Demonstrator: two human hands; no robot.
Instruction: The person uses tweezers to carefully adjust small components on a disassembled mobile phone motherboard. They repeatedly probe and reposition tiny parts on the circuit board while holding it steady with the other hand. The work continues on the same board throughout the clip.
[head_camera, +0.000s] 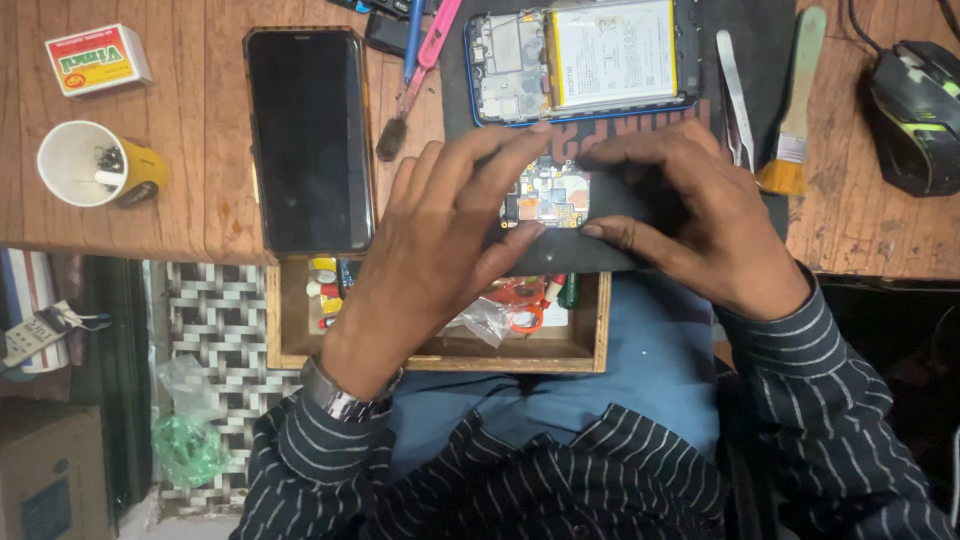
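A small circuit board is pinched between both hands just in front of the opened phone, over the black work mat. The left hand is closed on its near and left edges with thumb and forefinger; the right hand is closed on its right edge. The board is judged light, stiff, thin and fragile, studded with metal shields and tiny parts, so it is best held by its bare edges only. Left of the opened phone lie a glossy dark phone, a pink-handled brush and a white cup; to its right lie steel tweezers and a wooden-handled brush.
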